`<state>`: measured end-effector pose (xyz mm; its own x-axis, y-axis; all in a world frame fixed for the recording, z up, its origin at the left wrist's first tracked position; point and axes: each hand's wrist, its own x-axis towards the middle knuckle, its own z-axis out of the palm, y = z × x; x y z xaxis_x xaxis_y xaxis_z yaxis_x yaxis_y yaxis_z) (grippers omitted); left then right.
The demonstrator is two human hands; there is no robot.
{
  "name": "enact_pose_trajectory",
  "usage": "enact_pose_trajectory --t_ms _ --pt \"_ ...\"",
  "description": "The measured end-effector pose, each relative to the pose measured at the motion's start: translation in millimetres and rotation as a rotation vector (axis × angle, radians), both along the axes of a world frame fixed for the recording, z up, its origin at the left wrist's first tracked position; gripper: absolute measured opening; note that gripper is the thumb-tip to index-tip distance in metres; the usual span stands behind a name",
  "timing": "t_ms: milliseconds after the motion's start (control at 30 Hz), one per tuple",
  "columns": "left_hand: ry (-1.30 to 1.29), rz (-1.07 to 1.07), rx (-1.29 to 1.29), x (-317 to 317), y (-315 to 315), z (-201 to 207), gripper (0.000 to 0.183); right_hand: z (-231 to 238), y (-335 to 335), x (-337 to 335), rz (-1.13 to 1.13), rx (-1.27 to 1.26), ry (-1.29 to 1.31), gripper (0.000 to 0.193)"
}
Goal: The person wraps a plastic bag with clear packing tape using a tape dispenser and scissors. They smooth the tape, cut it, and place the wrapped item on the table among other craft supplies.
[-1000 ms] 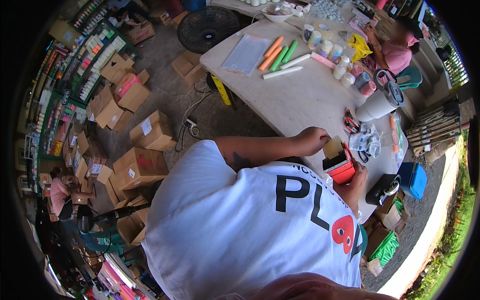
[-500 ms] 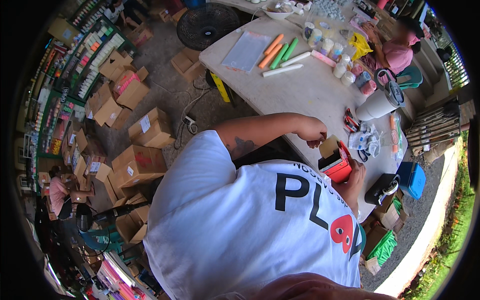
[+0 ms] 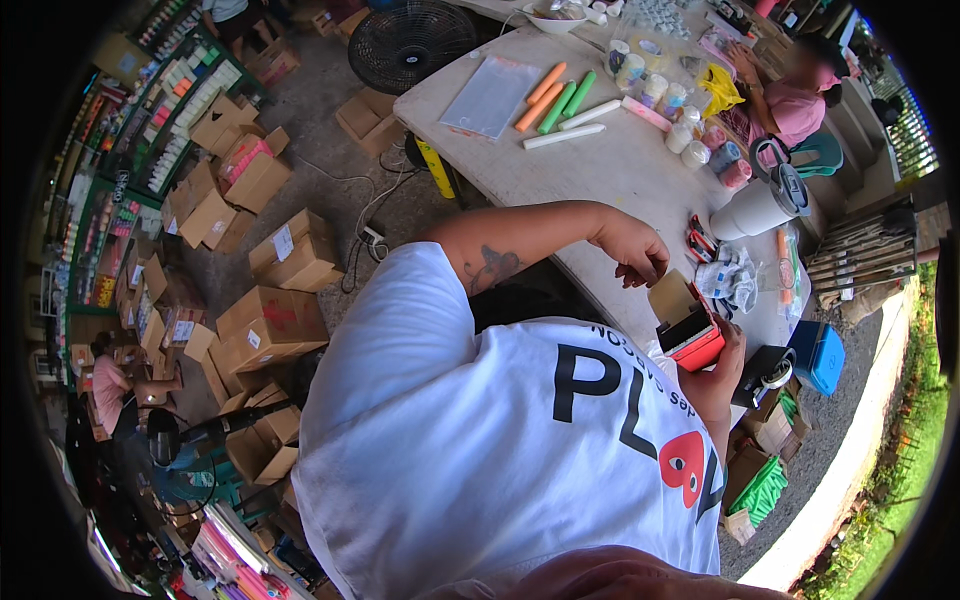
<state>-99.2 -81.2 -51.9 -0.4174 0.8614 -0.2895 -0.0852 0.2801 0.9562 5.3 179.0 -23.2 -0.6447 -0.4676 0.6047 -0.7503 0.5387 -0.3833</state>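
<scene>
A red box (image 3: 697,345) with a black inside and a tan cardboard flap (image 3: 672,299) raised at its top stands close to my chest, at the table's near edge. Around its right side wraps my right hand (image 3: 727,358), holding it. My left hand (image 3: 636,252) hovers just above and left of the flap, its fingers curled downward and closed together; whatever they may pinch is too small to make out. The lower part of the box is hidden behind my shirt.
The pale table (image 3: 500,165) carries orange, green and white candles (image 3: 568,100), a plastic sheet (image 3: 490,97), spools (image 3: 695,153), a white tumbler (image 3: 750,212) and a clear bag (image 3: 733,278). A person in pink (image 3: 790,110) sits across. Cardboard boxes (image 3: 270,325) crowd the floor at left.
The red box and my right hand have shifted slightly right and down, the box tilting with its top more visible. My left hand has moved a little right, its fingers more curled.
</scene>
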Motion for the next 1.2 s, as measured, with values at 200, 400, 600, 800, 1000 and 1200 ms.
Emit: enact_pose_trajectory --t_ms 200,400,600,800,1000,1200 --pt "0.218 0.27 -0.104 22 3 6 0.012 -3 -7 4 -0.043 0.035 -0.025 0.065" --pt "0.476 0.445 -0.013 34 -1 2 0.012 -15 -15 4 -0.061 -0.061 -0.08 0.063" --pt "0.071 0.332 0.212 42 -6 23 0.014 -13 -13 1 -0.08 -0.061 -0.095 0.068" --pt "0.192 0.655 0.118 47 -5 18 0.027 -34 -1 11 -0.11 -0.301 -0.188 0.071" --pt "0.431 0.55 0.056 64 14 26 0.025 -37 3 16 -0.037 -0.402 -0.274 0.081" --pt "0.413 0.515 0.004 61 21 34 0.025 -36 6 22 -0.046 -0.412 -0.311 0.078"
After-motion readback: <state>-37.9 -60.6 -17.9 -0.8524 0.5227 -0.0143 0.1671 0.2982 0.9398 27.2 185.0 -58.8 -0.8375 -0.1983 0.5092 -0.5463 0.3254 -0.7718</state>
